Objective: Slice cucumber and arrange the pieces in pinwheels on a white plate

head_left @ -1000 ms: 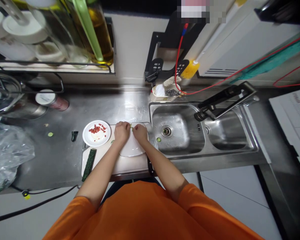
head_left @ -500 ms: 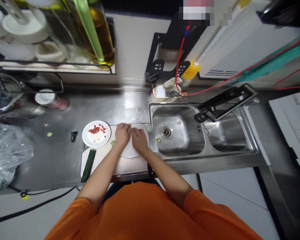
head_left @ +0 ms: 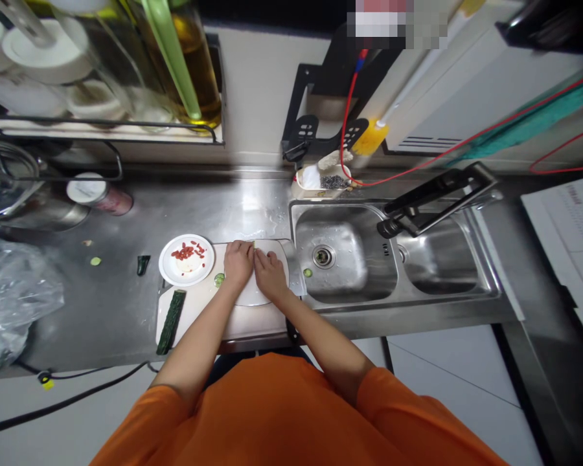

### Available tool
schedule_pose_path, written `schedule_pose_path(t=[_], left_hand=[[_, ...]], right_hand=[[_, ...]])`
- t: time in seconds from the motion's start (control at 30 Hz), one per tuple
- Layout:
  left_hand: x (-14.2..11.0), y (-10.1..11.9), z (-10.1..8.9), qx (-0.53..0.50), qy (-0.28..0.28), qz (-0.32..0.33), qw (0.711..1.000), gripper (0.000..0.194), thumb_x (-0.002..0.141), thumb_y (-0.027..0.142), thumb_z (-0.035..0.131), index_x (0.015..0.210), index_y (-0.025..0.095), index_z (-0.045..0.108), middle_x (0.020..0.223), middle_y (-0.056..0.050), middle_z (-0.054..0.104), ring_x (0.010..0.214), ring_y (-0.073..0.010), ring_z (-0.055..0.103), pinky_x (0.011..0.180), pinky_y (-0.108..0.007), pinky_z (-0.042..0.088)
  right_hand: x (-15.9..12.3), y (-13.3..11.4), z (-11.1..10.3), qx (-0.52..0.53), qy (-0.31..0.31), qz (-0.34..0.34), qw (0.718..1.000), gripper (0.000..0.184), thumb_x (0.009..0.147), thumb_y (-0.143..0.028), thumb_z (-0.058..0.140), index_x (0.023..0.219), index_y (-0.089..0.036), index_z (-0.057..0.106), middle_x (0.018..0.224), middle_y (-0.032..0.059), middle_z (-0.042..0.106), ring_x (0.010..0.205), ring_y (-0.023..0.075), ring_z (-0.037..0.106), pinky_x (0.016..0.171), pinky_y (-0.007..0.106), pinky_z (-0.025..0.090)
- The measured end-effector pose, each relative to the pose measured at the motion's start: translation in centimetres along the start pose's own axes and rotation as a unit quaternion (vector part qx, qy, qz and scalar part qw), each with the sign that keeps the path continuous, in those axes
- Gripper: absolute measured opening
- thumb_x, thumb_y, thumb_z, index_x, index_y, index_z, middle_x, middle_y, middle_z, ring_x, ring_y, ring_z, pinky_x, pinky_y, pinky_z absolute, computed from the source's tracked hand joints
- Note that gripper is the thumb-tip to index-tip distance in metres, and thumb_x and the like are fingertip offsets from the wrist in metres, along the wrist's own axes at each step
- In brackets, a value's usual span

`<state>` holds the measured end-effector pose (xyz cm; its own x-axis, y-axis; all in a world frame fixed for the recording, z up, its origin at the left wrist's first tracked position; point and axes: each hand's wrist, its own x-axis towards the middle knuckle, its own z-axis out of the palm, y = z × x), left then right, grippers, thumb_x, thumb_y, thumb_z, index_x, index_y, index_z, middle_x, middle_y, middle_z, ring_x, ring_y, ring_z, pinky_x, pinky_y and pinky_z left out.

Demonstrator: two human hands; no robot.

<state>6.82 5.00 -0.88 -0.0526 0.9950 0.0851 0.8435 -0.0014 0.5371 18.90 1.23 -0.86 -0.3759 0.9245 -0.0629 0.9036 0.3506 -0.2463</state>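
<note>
Over a round white plate (head_left: 247, 299) on the cutting board, my left hand (head_left: 238, 260) and my right hand (head_left: 271, 275) meet, fingers bent and closed together. A small pale green piece (head_left: 254, 244) shows between the fingertips; what else they hold is hidden. Left of my left hand lies a cucumber slice (head_left: 219, 279). A length of dark green cucumber (head_left: 171, 321) rests on the left part of the cutting board (head_left: 201, 310). By the board's right edge lies a wide metal blade (head_left: 297, 279) with a black handle.
A white dish (head_left: 187, 282) with red berries overlaps the board's upper left corner. Further left are a cucumber end (head_left: 143, 265), a slice (head_left: 96, 261) and a plastic bag (head_left: 17, 294). To the right is a double sink (head_left: 347, 294) with a black faucet (head_left: 432, 197).
My hands stay together over the plate, with only a slight shift of the fingers. The whole view has drifted a little; nothing else has visibly moved.
</note>
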Motion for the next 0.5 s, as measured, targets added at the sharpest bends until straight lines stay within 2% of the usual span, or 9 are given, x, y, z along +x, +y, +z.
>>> schedule_pose_path(t=[0.5], left_hand=[[-0.20, 0.00, -0.35, 0.000, -0.019, 0.016, 1.000, 0.033, 0.090, 0.029, 0.040, 0.098, 0.016, 0.069, 0.089, -0.010, 0.066, 0.090, -0.0221, 0.054, 0.089, -0.036, 0.039]], right_hand=[[-0.29, -0.07, -0.99, 0.025, -0.003, 0.010, 1.000, 0.045, 0.094, -0.020, 0.030, 0.136, -0.016, 0.045, 0.141, 0.0098, 0.042, 0.122, 0.0335, 0.032, 0.087, 0.045, 0.036]])
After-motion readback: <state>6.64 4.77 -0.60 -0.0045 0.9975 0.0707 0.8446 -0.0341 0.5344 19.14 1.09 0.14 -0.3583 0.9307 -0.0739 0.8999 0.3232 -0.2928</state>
